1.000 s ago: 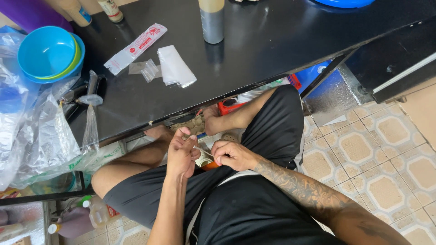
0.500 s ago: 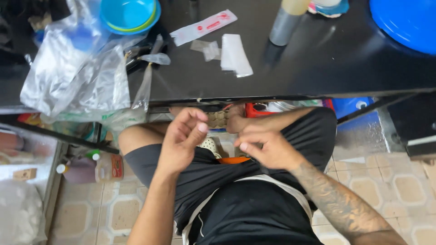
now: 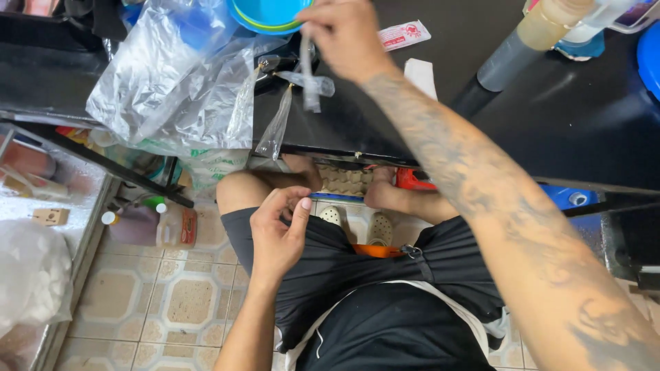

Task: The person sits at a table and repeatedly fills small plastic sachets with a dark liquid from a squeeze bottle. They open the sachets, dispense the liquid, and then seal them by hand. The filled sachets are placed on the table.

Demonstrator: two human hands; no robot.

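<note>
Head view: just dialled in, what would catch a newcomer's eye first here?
The tattooed right hand, raised over the glossy black table, pinches a thin clear plastic bag that dangles from its fingers. Below, the left hand rests curled over the lap in black shorts, fingertips pinched together. At upper left, a crumpled heap of clear plastic bags spills off the table edge beside stacked blue bowls.

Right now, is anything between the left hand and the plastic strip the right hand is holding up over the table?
Yes: the black table's front edge. The left hand sits below it over the lap; the right hand pinches the clear plastic strip above the tabletop.
</note>
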